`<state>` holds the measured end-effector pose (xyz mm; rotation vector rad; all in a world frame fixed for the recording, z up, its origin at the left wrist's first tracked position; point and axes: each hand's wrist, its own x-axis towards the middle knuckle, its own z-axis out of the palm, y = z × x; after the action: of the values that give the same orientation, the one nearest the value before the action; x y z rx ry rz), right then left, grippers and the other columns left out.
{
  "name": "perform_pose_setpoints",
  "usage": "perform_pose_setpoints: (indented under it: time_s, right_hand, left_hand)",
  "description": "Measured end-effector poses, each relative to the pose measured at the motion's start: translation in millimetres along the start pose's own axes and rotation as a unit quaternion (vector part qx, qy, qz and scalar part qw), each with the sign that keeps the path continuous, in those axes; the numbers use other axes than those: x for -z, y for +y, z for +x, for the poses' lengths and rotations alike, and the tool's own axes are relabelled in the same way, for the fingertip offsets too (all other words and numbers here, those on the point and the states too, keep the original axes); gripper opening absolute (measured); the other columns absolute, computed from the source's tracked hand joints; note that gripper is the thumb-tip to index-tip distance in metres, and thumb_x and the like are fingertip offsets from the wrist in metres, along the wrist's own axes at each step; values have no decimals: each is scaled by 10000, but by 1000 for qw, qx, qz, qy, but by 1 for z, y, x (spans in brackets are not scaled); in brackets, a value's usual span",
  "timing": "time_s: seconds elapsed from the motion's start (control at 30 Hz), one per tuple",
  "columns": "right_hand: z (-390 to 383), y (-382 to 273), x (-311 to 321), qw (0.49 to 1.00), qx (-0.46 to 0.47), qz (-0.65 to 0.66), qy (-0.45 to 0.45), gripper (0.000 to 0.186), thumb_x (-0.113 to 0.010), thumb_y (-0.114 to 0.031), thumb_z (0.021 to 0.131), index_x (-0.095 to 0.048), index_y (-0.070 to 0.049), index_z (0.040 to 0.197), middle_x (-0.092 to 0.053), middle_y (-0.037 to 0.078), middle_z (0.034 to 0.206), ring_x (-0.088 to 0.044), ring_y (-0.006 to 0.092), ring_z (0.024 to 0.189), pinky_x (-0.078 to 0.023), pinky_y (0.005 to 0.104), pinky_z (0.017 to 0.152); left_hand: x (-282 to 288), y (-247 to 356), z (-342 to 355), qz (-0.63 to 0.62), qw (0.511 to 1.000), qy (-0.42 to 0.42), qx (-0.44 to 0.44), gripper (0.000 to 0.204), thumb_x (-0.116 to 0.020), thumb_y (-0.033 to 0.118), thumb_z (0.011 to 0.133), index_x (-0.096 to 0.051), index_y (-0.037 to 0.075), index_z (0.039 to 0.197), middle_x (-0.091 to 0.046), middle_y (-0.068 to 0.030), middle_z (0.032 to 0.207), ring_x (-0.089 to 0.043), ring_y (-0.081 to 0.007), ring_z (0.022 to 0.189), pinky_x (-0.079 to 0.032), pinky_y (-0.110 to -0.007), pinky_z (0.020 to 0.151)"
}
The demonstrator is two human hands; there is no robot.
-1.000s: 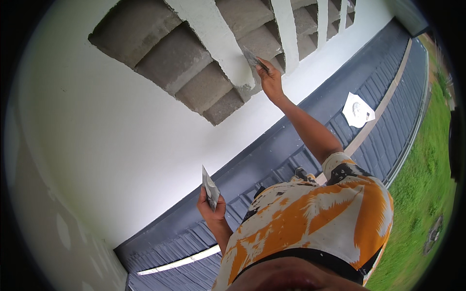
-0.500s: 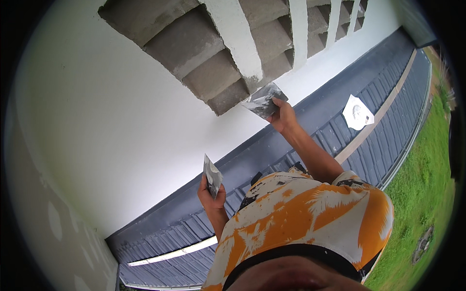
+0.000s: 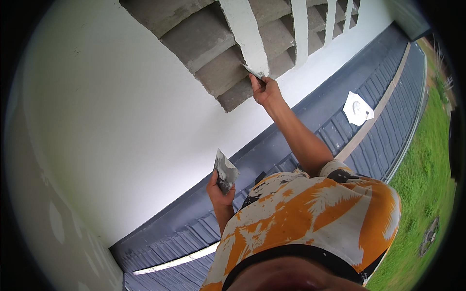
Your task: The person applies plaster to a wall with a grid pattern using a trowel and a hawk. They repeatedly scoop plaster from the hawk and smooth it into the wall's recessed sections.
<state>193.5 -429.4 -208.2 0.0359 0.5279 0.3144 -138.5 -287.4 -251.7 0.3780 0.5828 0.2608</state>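
Note:
My left hand point(image 3: 221, 195) is closed on a flat grey putty blade point(image 3: 226, 172) smeared with white paste, held up in front of the white wall point(image 3: 131, 121). Higher up, my right hand point(image 3: 265, 91) grips a second putty blade point(image 3: 254, 72), which shows nearly edge-on. That blade lies at the lower end of a white upright strip point(image 3: 248, 36) between stepped grey recesses in the wall. Bare rough concrete shows inside the nearest recess point(image 3: 218, 72). Whether the blade touches the strip's face or its edge, I cannot tell.
Below the wall runs a dark ribbed tile roof point(image 3: 369, 89) with a pale batten point(image 3: 381, 104) across it. A white sheet or tray with a grey patch point(image 3: 358, 109) lies on the roof. Past the roof edge is grass point(image 3: 422, 169). Another wall point(image 3: 53, 218) stands at left.
My right hand has moved up and left, turning its blade from face-on to nearly edge-on against the strip. My left hand has risen slightly rightward, its blade now showing more of its face.

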Motion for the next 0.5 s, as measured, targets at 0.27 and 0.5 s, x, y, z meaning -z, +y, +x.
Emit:
perform_pose_setpoints:
  time_s: [0.27, 0.5]
  right_hand:
    - [-35, 4, -52, 995, -9, 4, -103, 251, -391, -35, 973, -462, 171, 1097, -608, 267, 1107, -673, 380, 963, -636, 383, 820]
    - [-141, 0, 54, 808, 185, -499, -253, 234, -549, -75, 918, -579, 32, 1124, -651, 128, 997, -681, 253, 840, -599, 353, 661]
  left_hand:
    - [-2, 13, -10, 44, 999, 16, 7, 246, -534, 189, 980, -614, 9, 1127, -710, -88, 1020, -712, -192, 864, -611, -306, 699]
    - [7, 18, 28, -55, 996, -58, 48, 231, -554, 158, 964, -627, -6, 1110, -701, -111, 1047, -708, -211, 872, -606, -303, 726]
